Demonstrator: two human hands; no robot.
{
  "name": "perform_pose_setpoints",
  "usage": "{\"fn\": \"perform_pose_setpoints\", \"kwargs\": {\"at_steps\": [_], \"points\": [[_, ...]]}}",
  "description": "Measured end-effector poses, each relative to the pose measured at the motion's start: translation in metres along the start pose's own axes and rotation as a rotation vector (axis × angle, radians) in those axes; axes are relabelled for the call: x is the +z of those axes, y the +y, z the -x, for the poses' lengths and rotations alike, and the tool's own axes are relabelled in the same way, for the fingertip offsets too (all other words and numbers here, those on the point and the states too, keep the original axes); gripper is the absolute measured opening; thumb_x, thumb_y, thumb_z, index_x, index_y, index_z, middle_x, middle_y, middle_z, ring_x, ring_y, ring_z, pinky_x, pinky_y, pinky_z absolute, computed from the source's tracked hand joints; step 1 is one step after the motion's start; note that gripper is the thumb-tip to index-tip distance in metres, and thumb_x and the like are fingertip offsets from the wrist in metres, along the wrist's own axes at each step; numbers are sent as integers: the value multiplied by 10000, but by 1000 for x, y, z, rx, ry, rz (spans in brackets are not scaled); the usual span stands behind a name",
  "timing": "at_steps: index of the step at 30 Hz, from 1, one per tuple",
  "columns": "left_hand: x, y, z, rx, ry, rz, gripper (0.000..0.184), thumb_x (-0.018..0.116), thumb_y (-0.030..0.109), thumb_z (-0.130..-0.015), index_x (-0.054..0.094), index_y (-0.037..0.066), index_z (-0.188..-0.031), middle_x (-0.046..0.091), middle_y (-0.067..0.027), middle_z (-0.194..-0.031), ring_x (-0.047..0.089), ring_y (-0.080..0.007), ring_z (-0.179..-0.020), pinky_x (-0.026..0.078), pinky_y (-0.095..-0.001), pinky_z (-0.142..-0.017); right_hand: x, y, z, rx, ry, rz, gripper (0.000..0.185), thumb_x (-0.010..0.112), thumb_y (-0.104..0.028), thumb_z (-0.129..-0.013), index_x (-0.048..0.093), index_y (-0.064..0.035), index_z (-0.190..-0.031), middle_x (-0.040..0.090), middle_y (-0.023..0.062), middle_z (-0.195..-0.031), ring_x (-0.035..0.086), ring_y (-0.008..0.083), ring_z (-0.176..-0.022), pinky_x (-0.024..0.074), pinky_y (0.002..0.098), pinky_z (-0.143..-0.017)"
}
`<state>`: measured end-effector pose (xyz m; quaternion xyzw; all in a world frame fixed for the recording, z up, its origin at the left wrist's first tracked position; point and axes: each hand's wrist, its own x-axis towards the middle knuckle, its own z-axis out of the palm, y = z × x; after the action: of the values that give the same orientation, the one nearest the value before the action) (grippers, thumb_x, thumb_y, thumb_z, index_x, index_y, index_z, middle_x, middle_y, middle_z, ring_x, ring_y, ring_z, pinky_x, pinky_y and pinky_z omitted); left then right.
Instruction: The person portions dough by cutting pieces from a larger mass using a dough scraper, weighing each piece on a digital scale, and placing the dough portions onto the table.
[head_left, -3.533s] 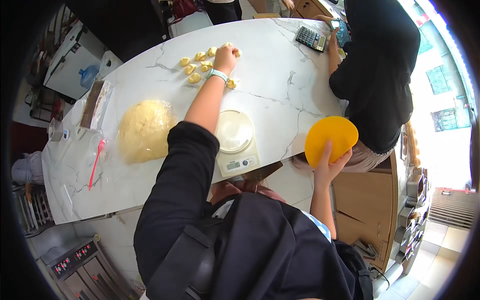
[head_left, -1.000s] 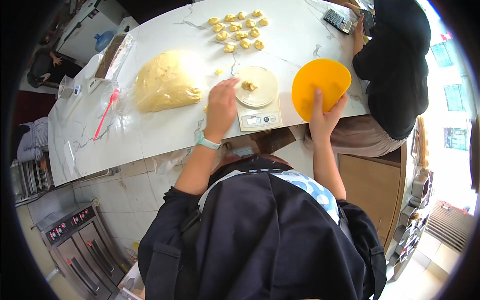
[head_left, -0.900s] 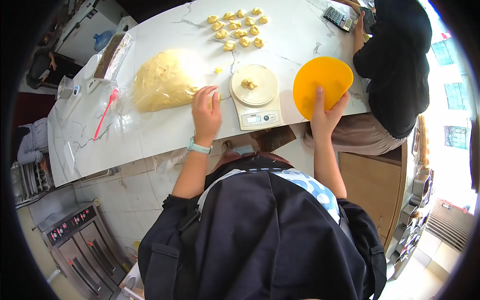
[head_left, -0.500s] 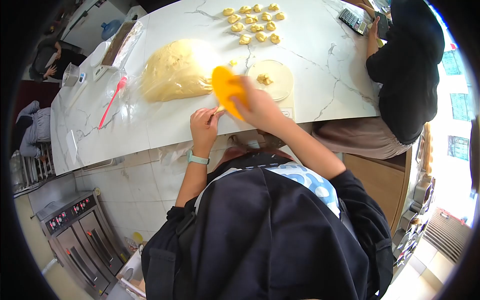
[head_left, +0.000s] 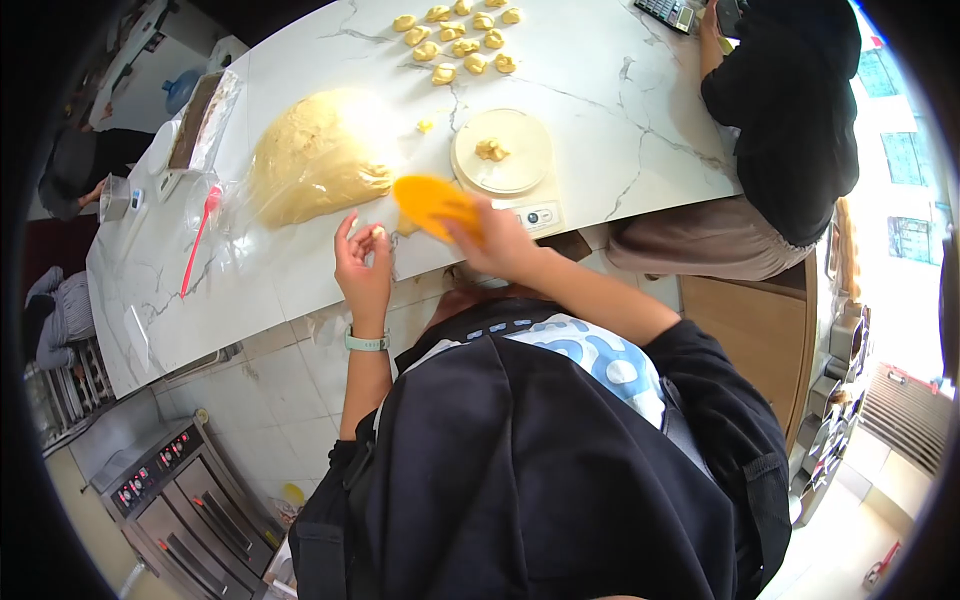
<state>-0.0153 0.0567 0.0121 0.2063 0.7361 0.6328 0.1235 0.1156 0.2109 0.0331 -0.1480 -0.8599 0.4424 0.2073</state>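
Note:
My right hand [head_left: 502,240] grips an orange dough scraper [head_left: 432,203], its broad blade pointing left above the table's front edge. Left of it, my left hand [head_left: 364,265] is open, fingers curved and apart, with pale bits of dough on the fingertips. A small lump of dough [head_left: 407,224] shows partly under the blade. Behind my hands lies a large dough mass [head_left: 315,160] with clear plastic around it. One dough piece [head_left: 491,149] sits on the round plate of a kitchen scale [head_left: 515,180]. Beside the scale is a dough crumb [head_left: 425,127].
Several portioned dough pieces [head_left: 460,47] stand in rows at the back of the marble table [head_left: 590,110]. A red spatula [head_left: 201,240] and a long tray [head_left: 205,120] are on the left. A person in black [head_left: 790,110] is at the right edge, near a calculator [head_left: 665,13].
My left hand's fingers have gone from pinched near the scraper to spread apart. The scraper has tilted flatter. The whole view has shifted slightly.

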Motion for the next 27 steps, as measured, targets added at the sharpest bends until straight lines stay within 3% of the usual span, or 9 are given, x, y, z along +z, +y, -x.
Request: {"fn": "perform_pose_setpoints", "kwargs": {"at_steps": [4,9,11,14,17,20,23,26,27], "points": [[35,30,-23,-48,-104,139,225,553,103,-921,593,-31,-1097,641,-97,-985,600,-110,-831,482,-237,-770,-56,1,0,110,553,-280,381,593,-167,-892,380,-29,-1177,632,158,-987,668,265,-787,540,388,-610],[94,61,-40,12,-238,389,248,596,82,-893,593,-37,-1110,635,-93,-1006,610,-133,-882,490,-249,-816,-107,5,7,140,859,-213,427,600,-146,-901,353,3,-1216,458,106,-1130,468,144,-1056,387,267,-910],[106,71,-41,163,-199,306,229,625,64,-871,603,-53,-1066,628,-104,-1009,618,-138,-869,499,-244,-811,-115,7,13,122,883,-173,423,600,-144,-900,355,3,-1212,466,100,-1127,478,144,-1047,396,268,-900],[105,75,-38,-27,-172,482,242,666,41,-832,612,-57,-1047,632,-123,-1012,614,-144,-920,493,-259,-843,-120,16,22,105,911,-141,423,603,-143,-898,357,2,-1210,470,95,-1124,481,143,-1043,400,269,-896],[93,46,-41,-18,-35,415,231,667,43,-832,614,-64,-1030,631,-135,-1031,616,-150,-927,494,-242,-835,-123,17,28,111,932,-111,440,602,-173,-898,361,26,-1208,492,128,-1123,498,172,-1049,415,288,-889],[79,39,-44,-165,-98,331,235,624,116,-881,619,-49,-1048,627,-140,-1073,609,-151,-943,487,-265,-858,-125,14,33,135,955,-96,452,603,-186,-897,362,37,-1208,508,144,-1117,512,184,-1044,424,294,-880],[90,51,-43,-118,-252,282,348,479,264,-968,621,-33,-1081,642,-89,-1100,535,-193,-1091,396,-309,-977,-126,16,35,132,967,-98,454,606,-184,-895,363,35,-1211,515,141,-1111,519,182,-1033,426,290,-873],[105,62,-49,217,-486,-105,440,371,380,-981,632,68,-1150,538,-43,-1293,366,-241,-1253,261,-421,-1049,-126,17,34,117,972,-99,457,608,-185,-895,362,33,-1213,518,139,-1110,521,180,-1028,429,289,-867],[110,61,-50,334,-469,-380,419,377,375,-973,632,98,-1158,490,-31,-1338,327,-265,-1269,220,-454,-1052,-126,16,33,112,973,-99,458,608,-185,-894,362,32,-1214,518,138,-1110,521,180,-1027,430,289,-865]]}}
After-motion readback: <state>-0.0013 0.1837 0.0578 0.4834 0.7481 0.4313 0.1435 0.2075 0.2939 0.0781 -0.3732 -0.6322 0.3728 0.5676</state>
